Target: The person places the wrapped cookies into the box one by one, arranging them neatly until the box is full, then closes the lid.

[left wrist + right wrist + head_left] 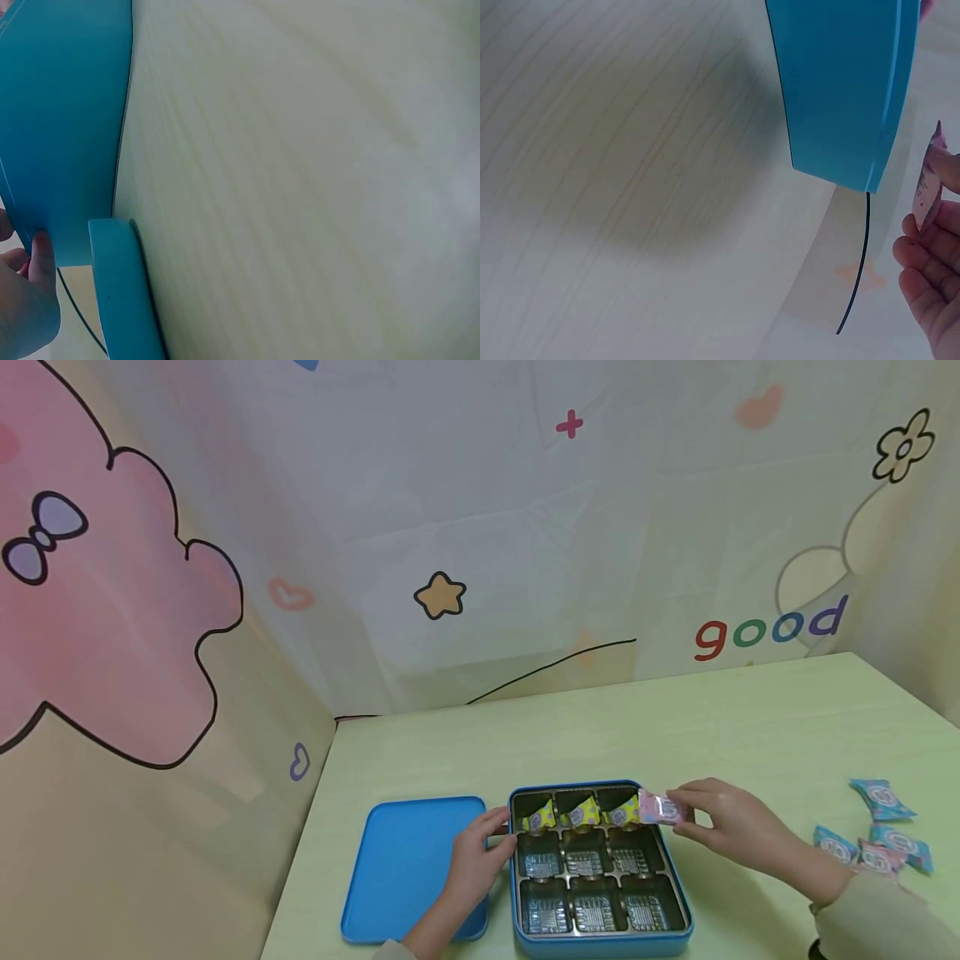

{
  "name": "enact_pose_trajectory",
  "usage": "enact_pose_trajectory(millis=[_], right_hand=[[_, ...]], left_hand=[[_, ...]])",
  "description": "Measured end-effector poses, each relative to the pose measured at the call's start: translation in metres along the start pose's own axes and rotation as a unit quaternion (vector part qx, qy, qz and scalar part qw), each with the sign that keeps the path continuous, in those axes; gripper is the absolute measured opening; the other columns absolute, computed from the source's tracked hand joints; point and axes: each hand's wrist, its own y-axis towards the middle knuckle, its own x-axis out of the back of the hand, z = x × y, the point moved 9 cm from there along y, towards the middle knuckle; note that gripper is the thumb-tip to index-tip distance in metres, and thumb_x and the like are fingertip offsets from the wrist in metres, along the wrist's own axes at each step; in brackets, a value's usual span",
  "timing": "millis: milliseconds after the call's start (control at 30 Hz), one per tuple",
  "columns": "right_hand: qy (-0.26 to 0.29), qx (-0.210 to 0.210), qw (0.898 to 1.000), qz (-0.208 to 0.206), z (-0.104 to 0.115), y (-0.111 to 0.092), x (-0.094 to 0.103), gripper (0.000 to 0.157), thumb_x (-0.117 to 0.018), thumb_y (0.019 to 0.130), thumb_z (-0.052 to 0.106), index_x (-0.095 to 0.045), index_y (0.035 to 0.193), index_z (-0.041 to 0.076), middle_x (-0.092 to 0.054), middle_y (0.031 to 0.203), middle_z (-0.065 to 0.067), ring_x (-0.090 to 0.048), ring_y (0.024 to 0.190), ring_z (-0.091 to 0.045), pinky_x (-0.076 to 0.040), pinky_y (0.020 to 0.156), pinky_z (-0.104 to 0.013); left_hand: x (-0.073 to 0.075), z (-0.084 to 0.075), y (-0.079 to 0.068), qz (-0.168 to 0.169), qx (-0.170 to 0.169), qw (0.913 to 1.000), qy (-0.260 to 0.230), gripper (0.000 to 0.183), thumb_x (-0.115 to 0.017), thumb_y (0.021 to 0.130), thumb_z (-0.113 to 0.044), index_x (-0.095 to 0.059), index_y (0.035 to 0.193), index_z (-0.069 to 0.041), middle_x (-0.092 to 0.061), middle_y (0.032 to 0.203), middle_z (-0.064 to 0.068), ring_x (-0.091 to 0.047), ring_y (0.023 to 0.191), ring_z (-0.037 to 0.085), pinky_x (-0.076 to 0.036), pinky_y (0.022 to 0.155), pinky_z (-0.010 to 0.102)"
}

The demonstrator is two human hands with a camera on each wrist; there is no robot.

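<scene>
A blue tin [600,947] with a dark divided tray stands in front of me. Three yellow-green wrapped candies [581,813] lie in its back row, one per compartment; the other compartments show bare bottoms. Between thumb and fingers, my right hand [738,827] pinches a pink wrapped candy [660,808] at the tin's back right corner, beside the rightmost yellow-green one. The right wrist view shows this pink candy [930,180] edge-on, held off the tin's side. My left hand [480,853] rests its fingertips against the tin's left rim.
A blue lid [412,852] lies left of the tin, partly under my left forearm. On the right of the table, near my right forearm, are several blue wrapped candies [885,799] and a pink one [879,857]. A printed cloth [510,552] hangs behind the table.
</scene>
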Motion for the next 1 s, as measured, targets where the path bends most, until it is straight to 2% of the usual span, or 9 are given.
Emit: enact_pose_trajectory(millis=[333,567,633,800,1000], right_hand=[[0.001,0.026,1.000,0.010,0.011,0.000,-0.006,0.034,-0.073,0.068,0.021,-0.068,0.098,0.004,-0.065,0.092,-0.003,-0.059,0.080,-0.016,-0.051,0.062,-0.028],[0.001,0.046,0.999,0.011,0.017,-0.001,-0.010,0.034,-0.074,0.067,0.022,-0.068,0.096,0.005,-0.065,0.091,-0.002,-0.059,0.081,-0.017,-0.052,0.064,-0.030],[0.000,0.051,0.999,0.011,0.019,-0.001,-0.010,0.034,-0.074,0.067,0.022,-0.068,0.096,0.005,-0.065,0.091,-0.002,-0.059,0.081,-0.018,-0.052,0.064,-0.031],[0.002,0.062,0.998,0.015,0.024,-0.002,-0.011,0.033,-0.073,0.069,0.022,-0.068,0.097,0.005,-0.065,0.091,-0.004,-0.060,0.082,-0.019,-0.052,0.065,-0.032],[0.011,0.064,0.997,0.035,0.028,0.000,-0.015,0.031,-0.072,0.069,0.022,-0.068,0.095,0.005,-0.064,0.091,-0.004,-0.060,0.082,-0.019,-0.052,0.065,-0.032]], left_hand=[[0.000,-0.003,0.000,-0.003,-0.003,1.0000,-0.008,0.038,-0.058,0.084,-0.012,-0.055,0.120,-0.001,-0.051,0.125,0.013,-0.055,0.102,0.028,-0.053,0.075,0.024],[0.007,-0.039,-0.011,-0.002,0.002,1.0000,-0.008,0.036,-0.054,0.084,-0.002,-0.052,0.118,0.008,-0.050,0.123,0.022,-0.054,0.102,0.035,-0.053,0.077,0.032],[0.006,-0.034,-0.010,-0.001,0.001,1.0000,-0.008,0.036,-0.054,0.084,-0.002,-0.052,0.118,0.008,-0.050,0.123,0.022,-0.054,0.102,0.035,-0.053,0.077,0.031],[0.001,-0.008,-0.002,0.000,-0.005,0.9999,-0.011,0.037,-0.057,0.084,-0.008,-0.054,0.119,0.003,-0.050,0.125,0.017,-0.055,0.102,0.031,-0.053,0.076,0.028],[0.000,-0.003,0.000,-0.004,-0.006,0.9999,-0.008,0.037,-0.058,0.084,-0.012,-0.055,0.119,0.001,-0.051,0.125,0.013,-0.055,0.101,0.027,-0.053,0.076,0.025]])
